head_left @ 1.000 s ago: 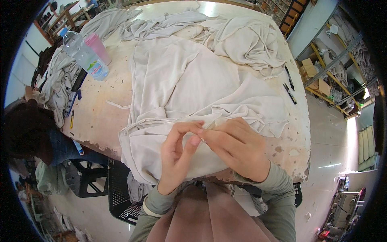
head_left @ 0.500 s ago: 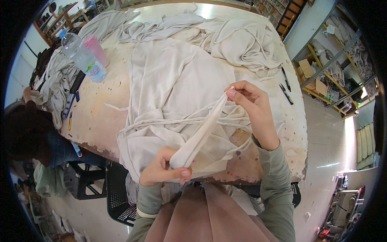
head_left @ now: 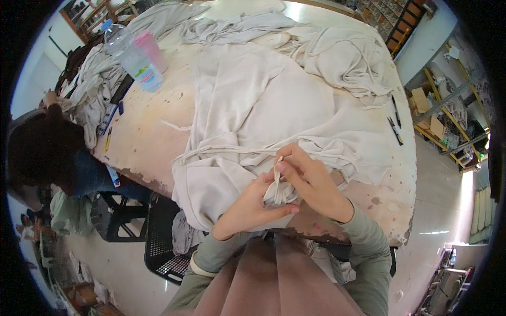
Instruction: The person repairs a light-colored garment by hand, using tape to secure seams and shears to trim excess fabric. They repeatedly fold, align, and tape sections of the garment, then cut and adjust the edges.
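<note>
**Gathering a cloth strip at the near table edge**

Bunching a narrow cream fabric strip (head_left: 278, 185) between both hands, close together at the near edge of the worn, stained table (head_left: 158, 131). Half a second back, stretched well apart: right hand raised high over the cloth, left hand low by the edge, strip pulled taut between them. Now drawn in, slack taken up into a small wad. Left hand (head_left: 247, 206) clenched under and around the wad, thumb across it. Right hand (head_left: 311, 181) pinching the strip's upper end between thumb and fingertips, end poking up just above. Judging from that, length already run through and collected rather than spread.

Lying under the hands, a large pale cream garment (head_left: 253, 116), spread flat with folds. Farther off, a crumpled heap of similar cloth (head_left: 342, 58). At the far left corner, a clear plastic water bottle (head_left: 132, 58) touching a pink cup (head_left: 152, 50). Near the right edge, two dark pens (head_left: 394, 124). Beside the table on the left, another person (head_left: 42, 152), seated.
</note>
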A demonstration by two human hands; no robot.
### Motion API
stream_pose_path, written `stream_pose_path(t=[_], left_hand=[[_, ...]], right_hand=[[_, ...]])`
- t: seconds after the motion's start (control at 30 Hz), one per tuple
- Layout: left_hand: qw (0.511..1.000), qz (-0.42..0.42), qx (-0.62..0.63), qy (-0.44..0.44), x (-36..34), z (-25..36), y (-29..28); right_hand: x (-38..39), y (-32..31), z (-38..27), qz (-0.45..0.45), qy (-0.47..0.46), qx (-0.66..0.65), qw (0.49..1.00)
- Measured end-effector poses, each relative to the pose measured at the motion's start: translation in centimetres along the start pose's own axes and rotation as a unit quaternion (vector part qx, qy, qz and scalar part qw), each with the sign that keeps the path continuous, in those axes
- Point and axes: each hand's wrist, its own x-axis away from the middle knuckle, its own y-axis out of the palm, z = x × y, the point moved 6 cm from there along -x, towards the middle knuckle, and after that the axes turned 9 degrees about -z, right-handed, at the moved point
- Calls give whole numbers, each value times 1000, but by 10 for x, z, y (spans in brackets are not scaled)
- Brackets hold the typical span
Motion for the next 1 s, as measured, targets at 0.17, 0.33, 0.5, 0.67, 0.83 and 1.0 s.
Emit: stream_pose_path(t=[0.17, 0.33, 0.5, 0.67, 0.83, 1.0], left_hand=[[983, 96, -132, 78, 8, 1, -17], [918, 257, -268, 137, 22, 21, -26], [892, 309, -293, 156, 24, 25, -24], [960, 224, -129, 108, 19, 11, -35], [927, 52, 372, -4, 14, -19, -25], [838, 25, 544, -48, 11, -31, -16]], right_hand=[[-5, 2, 20, 50, 8, -58, 997], [-14, 12, 38, -57, 99, -183, 977], [-9, 21, 34, 0, 84, -236, 968], [-6, 15, 7, 40, -79, 133, 987], [-10, 13, 3, 25, -116, 186, 975], [-8, 24, -4, -23, -157, 210, 965]])
